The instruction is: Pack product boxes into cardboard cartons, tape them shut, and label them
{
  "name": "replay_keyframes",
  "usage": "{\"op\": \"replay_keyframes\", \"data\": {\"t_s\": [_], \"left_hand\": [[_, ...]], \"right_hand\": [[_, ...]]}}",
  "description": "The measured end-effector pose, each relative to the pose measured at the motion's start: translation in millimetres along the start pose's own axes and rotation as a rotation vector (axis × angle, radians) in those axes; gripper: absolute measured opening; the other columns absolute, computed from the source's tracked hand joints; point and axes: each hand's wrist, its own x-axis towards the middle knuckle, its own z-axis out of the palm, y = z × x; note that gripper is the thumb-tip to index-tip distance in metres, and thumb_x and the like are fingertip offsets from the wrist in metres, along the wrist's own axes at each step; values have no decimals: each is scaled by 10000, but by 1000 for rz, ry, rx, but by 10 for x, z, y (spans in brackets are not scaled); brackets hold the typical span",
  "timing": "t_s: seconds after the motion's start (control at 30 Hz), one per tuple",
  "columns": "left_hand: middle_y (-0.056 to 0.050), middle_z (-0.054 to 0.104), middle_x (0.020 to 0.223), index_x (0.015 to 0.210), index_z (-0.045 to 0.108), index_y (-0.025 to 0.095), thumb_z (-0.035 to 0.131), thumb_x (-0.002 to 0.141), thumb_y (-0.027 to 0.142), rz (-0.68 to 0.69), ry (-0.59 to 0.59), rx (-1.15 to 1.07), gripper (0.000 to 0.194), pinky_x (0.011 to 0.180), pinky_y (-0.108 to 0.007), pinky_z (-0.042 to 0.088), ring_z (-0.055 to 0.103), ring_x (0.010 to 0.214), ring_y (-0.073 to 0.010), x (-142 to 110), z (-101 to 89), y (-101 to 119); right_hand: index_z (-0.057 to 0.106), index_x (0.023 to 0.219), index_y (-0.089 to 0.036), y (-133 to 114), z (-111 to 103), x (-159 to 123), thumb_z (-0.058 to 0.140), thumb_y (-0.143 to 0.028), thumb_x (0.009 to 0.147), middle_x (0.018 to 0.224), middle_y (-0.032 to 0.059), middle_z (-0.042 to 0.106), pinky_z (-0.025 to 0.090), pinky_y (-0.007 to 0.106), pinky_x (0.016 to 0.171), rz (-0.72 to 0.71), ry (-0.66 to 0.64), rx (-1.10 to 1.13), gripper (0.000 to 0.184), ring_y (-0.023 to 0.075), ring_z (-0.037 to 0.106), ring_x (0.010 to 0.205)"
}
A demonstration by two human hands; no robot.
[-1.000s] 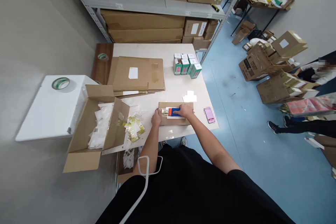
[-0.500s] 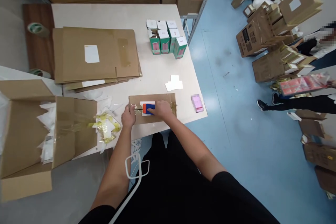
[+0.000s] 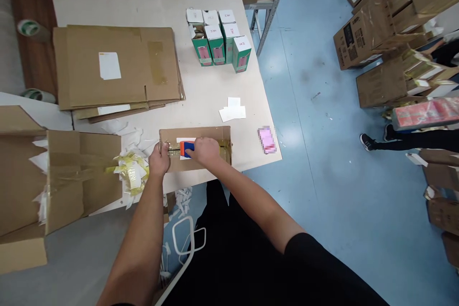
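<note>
the orange-and-blue tool (image 3: 186, 149) has slid along the small carton (image 3: 179, 165) toward my left hand (image 3: 158, 159), which grips the carton's left end, likely bracing it; my right hand (image 3: 207, 151) has its fingers wrapped round the tool. the carton lies near the table (image 3: 206, 93) edge, with bare room beyond it.

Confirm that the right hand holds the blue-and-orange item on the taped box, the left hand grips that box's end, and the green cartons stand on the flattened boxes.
No, the green cartons aren't on the flattened boxes; the head view shows them on the tabletop. The right hand does hold the blue-and-orange item on the taped box; the left hand grips its end.
</note>
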Motion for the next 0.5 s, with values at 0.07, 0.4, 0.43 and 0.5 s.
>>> {"op": "replay_keyframes", "data": {"t_s": [0.07,0.4,0.43,0.5], "left_hand": [[-141,738,1186,1325,637,216,380,1054,560,2,-1,6,508,986,-441,511,663,1146,-338,8,2,-9],[-143,744,1256,1384,616,228,308,1075,587,7,-30,-27,566,987,-397,503,672,1186,-320,-75,16,43],[-140,742,1269,1395,613,233,297,1077,589,12,-42,-35,571,988,-395,503,674,1192,-318,-91,6,59],[-136,743,1281,1410,608,242,292,1082,577,21,-52,-40,566,991,-396,501,678,1197,-320,-115,-17,84]], "right_hand": [[752,1125,-152,6,16,9,630,-530,982,1114,166,782,586,361,865,-4,0,0,422,285,751,1026],[755,1150,-159,151,-263,-132,667,-672,919,1177,170,767,561,341,882,7,-10,-30,570,293,724,1095],[755,1148,-158,198,-302,-165,666,-681,915,1172,170,767,558,344,874,20,-10,-40,580,300,721,1097],[762,1105,-158,301,-355,-220,674,-690,903,1140,161,770,550,332,842,67,-12,-46,576,302,720,1081]]}}
